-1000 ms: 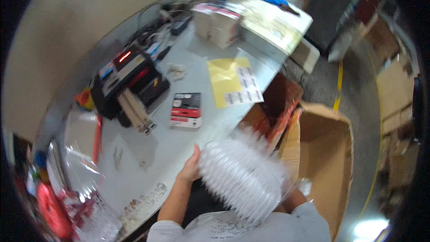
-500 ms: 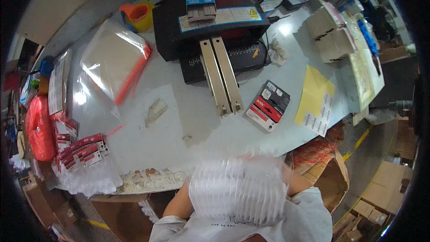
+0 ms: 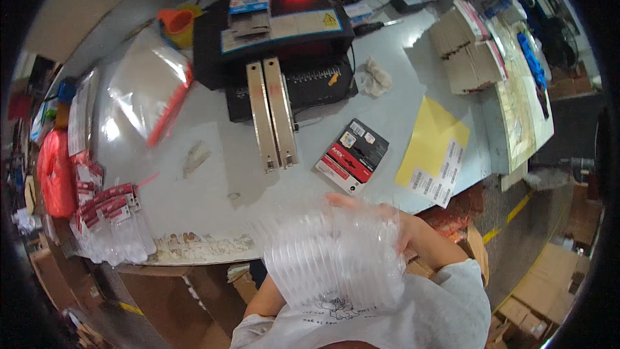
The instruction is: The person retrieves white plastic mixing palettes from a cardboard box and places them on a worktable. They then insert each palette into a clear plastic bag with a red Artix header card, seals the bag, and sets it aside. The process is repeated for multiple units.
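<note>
A stack of nested clear plastic blister shells (image 3: 329, 258) is held in front of my body, at the table's near edge. My right hand (image 3: 402, 223) is wrapped round the stack's right end, with fingers reaching over its far side. The stack is blurred by motion. My left forearm (image 3: 266, 296) comes up to the stack's left side, but the left hand itself is hidden behind the plastic, so its fingers do not show. Beyond the stack lies a black, red and white card packet (image 3: 352, 155), touched by neither hand.
A black machine (image 3: 274, 35) with a red display and two metal rails (image 3: 271, 116) stands at the back. Clear bags (image 3: 147, 87) and carded packs (image 3: 110, 210) lie left. A yellow sheet with labels (image 3: 433, 145) and stacked cards (image 3: 468, 45) are right. Cardboard boxes (image 3: 542, 278) stand on the floor.
The view has shifted, so the table things appear further left. The blister stack has tilted and moved slightly left, and my right hand now shows more plainly at its right end.
</note>
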`<move>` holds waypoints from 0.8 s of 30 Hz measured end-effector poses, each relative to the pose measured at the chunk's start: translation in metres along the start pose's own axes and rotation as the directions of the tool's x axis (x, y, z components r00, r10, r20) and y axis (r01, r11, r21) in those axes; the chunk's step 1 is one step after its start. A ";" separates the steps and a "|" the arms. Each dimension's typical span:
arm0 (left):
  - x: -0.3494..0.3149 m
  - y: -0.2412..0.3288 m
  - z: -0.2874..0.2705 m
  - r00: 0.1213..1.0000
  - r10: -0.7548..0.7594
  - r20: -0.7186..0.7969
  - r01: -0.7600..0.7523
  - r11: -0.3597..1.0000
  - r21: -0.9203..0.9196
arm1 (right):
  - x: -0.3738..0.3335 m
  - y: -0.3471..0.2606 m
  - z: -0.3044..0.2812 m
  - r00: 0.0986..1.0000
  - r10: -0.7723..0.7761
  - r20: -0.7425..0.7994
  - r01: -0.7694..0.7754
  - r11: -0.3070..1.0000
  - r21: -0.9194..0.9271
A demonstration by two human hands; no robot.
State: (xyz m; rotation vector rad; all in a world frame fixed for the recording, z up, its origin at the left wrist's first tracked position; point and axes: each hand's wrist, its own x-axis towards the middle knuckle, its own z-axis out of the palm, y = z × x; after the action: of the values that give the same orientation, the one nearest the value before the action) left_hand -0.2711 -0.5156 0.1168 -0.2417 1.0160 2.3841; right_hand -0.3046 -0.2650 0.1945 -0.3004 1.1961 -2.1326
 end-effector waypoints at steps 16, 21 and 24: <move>-0.064 0.054 -0.036 0.924 0.122 -0.362 -0.007 0.953 0.302 | 0.087 0.058 0.104 0.677 -0.293 -0.675 -0.728 -0.132 -0.673; -0.053 0.043 -0.037 0.894 0.159 -0.419 0.015 0.924 0.383 | 0.080 0.070 0.092 0.730 -0.304 -0.612 -0.628 0.057 -0.776; -0.052 0.046 -0.043 0.885 0.165 -0.436 0.055 0.893 0.448 | 0.054 0.059 0.071 0.779 -0.242 -0.579 -0.384 0.546 -0.744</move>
State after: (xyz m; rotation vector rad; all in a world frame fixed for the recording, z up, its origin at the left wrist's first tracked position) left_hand -0.2540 -0.5938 0.1334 -0.6376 1.7865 2.0975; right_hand -0.2848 -0.3688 0.1786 0.1114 2.5852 -1.3934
